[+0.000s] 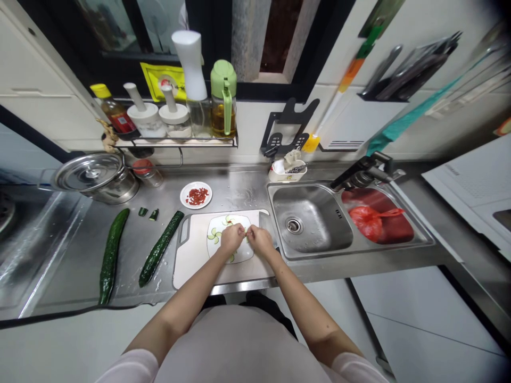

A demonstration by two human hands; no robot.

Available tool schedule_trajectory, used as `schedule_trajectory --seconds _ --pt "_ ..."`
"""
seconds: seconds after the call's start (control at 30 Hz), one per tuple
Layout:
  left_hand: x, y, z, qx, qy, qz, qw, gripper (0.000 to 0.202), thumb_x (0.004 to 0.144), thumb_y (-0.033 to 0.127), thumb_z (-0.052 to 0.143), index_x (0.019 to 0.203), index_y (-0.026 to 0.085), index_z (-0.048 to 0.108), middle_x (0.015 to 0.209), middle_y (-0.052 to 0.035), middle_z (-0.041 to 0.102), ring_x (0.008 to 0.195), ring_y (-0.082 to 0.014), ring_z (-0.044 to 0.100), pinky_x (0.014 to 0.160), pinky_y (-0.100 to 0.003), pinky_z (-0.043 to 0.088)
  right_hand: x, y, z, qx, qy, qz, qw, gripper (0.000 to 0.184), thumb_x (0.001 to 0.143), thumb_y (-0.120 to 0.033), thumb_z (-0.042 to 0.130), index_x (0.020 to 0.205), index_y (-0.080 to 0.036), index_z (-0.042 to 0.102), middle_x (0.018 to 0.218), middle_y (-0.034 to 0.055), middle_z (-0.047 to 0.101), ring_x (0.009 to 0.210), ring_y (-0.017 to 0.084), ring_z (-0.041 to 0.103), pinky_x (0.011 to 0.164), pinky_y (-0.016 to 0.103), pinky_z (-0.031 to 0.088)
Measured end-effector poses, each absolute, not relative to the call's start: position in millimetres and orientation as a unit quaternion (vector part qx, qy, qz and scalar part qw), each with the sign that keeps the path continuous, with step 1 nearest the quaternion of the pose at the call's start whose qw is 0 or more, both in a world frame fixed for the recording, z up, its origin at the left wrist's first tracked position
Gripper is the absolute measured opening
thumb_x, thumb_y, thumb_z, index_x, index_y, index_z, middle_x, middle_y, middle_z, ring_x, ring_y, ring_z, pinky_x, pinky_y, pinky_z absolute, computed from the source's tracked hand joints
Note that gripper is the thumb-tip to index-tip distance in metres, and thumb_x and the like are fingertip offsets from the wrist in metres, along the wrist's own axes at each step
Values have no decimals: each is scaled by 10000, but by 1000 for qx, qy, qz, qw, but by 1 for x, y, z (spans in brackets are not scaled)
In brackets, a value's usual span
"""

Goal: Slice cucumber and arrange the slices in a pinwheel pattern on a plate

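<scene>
A white plate (211, 246) with thin green-edged cucumber slices (214, 235) set in pinwheel shapes lies on a pale cutting board (191, 266). Above the plate's right half, my left hand (233, 238) and my right hand (259, 238) are close together, fingertips nearly meeting. Both are closed in a pinch; whatever sits between the fingers is too small to make out. My hands and forearms hide part of the plate. Behind the board stands a small white dish (184, 196) of red dried berries (197, 197). A cut cucumber (159, 250) lies beside the board's left edge.
Farther left lie a whole cucumber (113, 255) and two cucumber end pieces (154, 215). A lidded steel pot (96, 178) stands at the back left. To the right is a sink (315, 218) with a black faucet (361, 173). Bottles, including an oil bottle (223, 101), line a wall rack.
</scene>
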State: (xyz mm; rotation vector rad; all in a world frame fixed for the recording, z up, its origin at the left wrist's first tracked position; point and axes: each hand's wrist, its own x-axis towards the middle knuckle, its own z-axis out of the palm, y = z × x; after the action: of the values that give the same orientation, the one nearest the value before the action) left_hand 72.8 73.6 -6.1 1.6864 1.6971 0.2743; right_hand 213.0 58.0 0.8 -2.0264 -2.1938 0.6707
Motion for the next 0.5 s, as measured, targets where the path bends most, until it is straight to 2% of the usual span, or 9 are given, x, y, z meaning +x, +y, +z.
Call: schedule_trajectory --seconds 0.13,0.5 --pt "73 75 -7 654 659 101 356 104 823 238 592 896 216 663 879 -19 706 863 -173 628 753 -260 417 213 59 -1 -672 -703 230 36 158 906 -282 509 982 -209 627 792 14 663 724 142 544 632 236 251" --pt "74 73 -6 653 664 95 352 114 831 240 576 905 226 661 897 -14 713 882 -173 631 782 -266 413 212 57 0 -680 -689 247 49 155 911 -258 497 991 -206 619 789 13 648 714 142 530 634 230 254"
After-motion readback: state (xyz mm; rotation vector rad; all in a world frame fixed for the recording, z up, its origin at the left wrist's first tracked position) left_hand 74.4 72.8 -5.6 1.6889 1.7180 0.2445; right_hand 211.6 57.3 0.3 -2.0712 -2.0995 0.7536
